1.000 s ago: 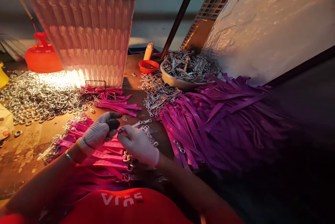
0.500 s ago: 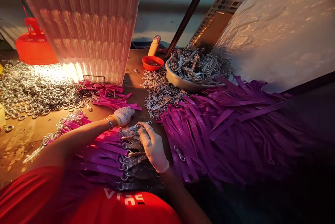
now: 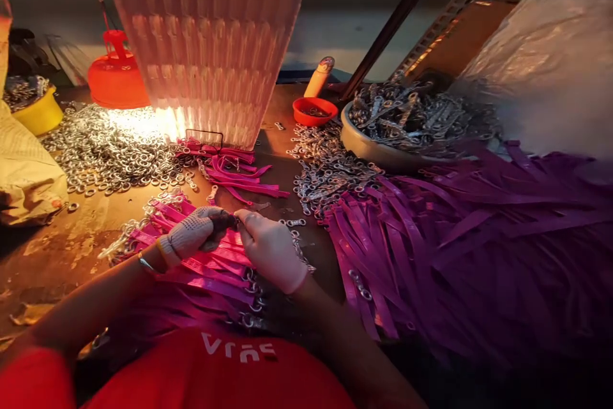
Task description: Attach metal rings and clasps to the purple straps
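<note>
My two gloved hands meet fingertip to fingertip above a stack of pink-purple straps (image 3: 211,268) with metal clips on their ends. My left hand (image 3: 191,235), in a dotted knit glove, is pinched shut on a small part at its fingertips. My right hand (image 3: 271,249), in a pale glove, pinches the same spot from the other side. The part is too small and dark to tell what it is. Loose metal clips (image 3: 295,223) lie just beyond my right hand.
A big heap of purple straps (image 3: 454,224) fills the right. Behind it stands a bowl of metal clips (image 3: 383,148), with loose clips (image 3: 330,170) and a small orange dish (image 3: 315,112). Metal rings (image 3: 115,150) spread at left by a ribbed lamp shade (image 3: 211,45), an orange base (image 3: 117,80) and a sack (image 3: 26,173).
Half a second ago my left hand was stretched forward to the far straps and my right lay on the clips. Both have drawn back and joined at the fingertips. The view shifted left.
</note>
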Demonstrator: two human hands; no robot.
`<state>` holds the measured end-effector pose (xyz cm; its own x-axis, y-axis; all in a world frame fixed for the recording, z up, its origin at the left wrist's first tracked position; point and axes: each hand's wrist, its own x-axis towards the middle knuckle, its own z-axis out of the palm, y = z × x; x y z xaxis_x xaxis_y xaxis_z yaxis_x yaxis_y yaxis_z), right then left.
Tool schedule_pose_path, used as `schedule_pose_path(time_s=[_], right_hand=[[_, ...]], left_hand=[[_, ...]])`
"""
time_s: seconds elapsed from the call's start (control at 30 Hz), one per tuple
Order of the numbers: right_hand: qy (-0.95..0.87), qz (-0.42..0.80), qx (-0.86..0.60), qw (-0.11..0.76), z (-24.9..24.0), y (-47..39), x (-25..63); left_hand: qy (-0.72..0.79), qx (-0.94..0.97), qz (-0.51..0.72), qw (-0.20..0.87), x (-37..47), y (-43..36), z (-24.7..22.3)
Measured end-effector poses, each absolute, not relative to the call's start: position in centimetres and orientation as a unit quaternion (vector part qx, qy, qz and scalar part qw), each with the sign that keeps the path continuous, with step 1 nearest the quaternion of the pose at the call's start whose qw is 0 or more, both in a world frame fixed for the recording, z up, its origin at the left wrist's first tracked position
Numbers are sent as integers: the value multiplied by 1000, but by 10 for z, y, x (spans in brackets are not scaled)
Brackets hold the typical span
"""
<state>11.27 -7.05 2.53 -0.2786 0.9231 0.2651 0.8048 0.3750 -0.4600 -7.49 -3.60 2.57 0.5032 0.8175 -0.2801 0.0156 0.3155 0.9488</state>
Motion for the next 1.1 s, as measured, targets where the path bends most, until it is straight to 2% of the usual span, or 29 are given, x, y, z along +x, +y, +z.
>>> schedule_pose_path(time_s=[0.1, 0.2, 0.37, 0.4, 0.5, 0.57, 0.7, 0.87, 0.97, 1.1], right_hand=[[-826, 99, -515, 206, 32, -80, 106], [-842, 70, -498, 196, 28, -86, 101], [-837, -68, -513, 179, 11, -90, 91], [-837, -88, -509, 179, 9, -90, 90], [-848, -117, -486, 178, 7, -89, 88], [-857, -108, -476, 167, 7, -88, 87], [-849, -59, -502, 155, 6, -88, 86], [-817, 64, -547, 174, 22, -88, 85], [-818, 138, -552, 84, 37, -84, 86], [-813, 119, -570, -19, 41, -78, 81]], left_hand=[[381, 501, 300, 717, -86, -53, 21], [393, 526, 306, 689, -91, -64, 17], [445, 682, 301, 497, -93, -68, 13], [438, 688, 291, 501, -94, -68, 12], [407, 643, 246, 600, -99, -68, 6], [395, 639, 240, 615, -100, -68, 1], [386, 712, 266, 522, -100, -66, -10], [377, 598, 324, 629, -102, -69, -13], [399, 589, 373, 596, -102, -74, -14], [418, 676, 380, 473, -100, -77, -24]])
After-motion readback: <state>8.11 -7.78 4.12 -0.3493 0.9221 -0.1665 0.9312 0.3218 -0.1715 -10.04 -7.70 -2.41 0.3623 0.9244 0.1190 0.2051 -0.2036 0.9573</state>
